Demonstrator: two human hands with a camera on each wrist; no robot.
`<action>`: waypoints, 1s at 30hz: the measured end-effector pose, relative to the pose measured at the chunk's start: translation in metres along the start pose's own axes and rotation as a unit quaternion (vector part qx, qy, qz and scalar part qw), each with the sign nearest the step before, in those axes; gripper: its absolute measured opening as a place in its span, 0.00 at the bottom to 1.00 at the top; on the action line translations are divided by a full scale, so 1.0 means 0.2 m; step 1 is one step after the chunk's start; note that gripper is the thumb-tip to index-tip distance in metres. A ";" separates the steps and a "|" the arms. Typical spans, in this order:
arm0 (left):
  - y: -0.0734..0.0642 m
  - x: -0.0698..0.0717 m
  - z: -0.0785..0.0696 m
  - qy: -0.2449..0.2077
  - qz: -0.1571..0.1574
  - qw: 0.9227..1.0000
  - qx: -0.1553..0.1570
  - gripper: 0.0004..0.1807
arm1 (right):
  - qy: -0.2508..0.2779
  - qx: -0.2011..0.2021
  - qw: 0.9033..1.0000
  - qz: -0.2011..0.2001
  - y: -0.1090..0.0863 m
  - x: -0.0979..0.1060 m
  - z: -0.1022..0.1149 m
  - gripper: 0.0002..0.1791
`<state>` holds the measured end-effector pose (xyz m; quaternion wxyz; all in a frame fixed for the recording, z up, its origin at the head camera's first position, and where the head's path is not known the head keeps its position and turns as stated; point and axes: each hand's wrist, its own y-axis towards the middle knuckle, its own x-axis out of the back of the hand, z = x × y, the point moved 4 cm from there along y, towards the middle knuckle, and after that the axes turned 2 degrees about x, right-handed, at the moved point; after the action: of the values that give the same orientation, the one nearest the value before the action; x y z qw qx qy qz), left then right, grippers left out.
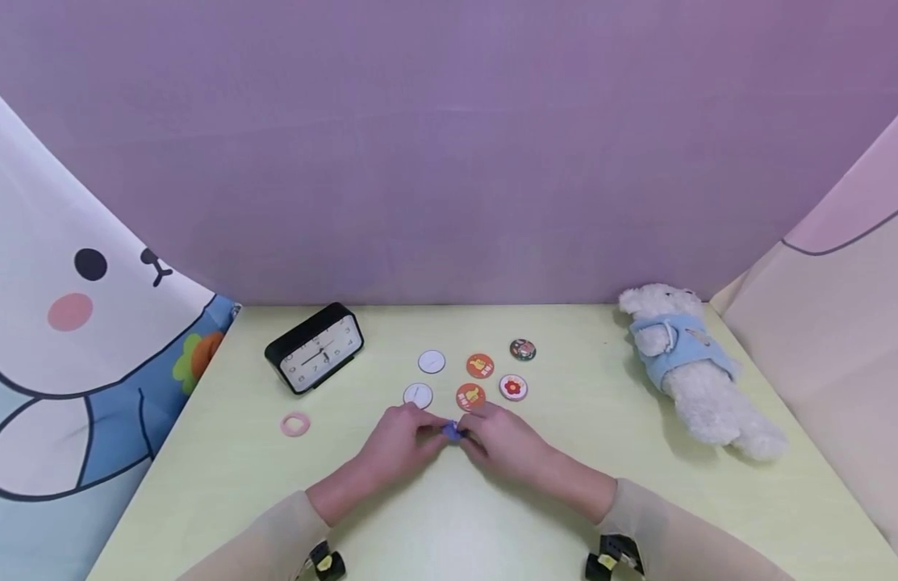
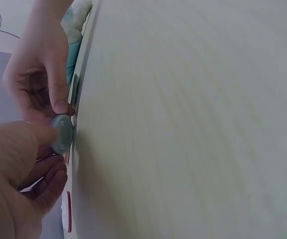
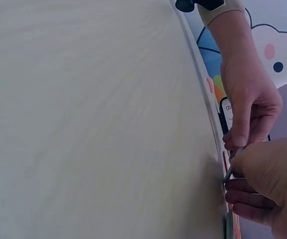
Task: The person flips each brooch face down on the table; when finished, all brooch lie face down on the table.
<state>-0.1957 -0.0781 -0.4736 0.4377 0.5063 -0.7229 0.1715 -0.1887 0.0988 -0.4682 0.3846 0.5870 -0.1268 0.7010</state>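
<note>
The plush (image 1: 699, 371) lies well right of the clock (image 1: 316, 351). In front and right of the clock, left hand (image 1: 399, 440) and right hand (image 1: 510, 442) pinch a blue disc (image 1: 452, 431) from opposite sides, probably to steady it.

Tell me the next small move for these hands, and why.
Probably lay the blue disc flat on the table: the left hand and right hand both hold it tilted, while the six discs beyond lie flat in two rows.

Black clock (image 1: 316, 352), pink ring (image 1: 295, 433) nearby; plush toy (image 1: 687, 363) lying at right.
</note>
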 end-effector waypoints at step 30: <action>0.00 0.10 -0.08 -0.016 -0.116 0.990 -0.074 0.26 | 0.270 -0.112 0.953 -0.077 0.01 0.11 -0.06 0.20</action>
<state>-0.1911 -0.0781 -0.4489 0.4793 0.5556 -0.6769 0.0582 -0.2002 0.1134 -0.4507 0.5206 0.3372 -0.0499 0.7828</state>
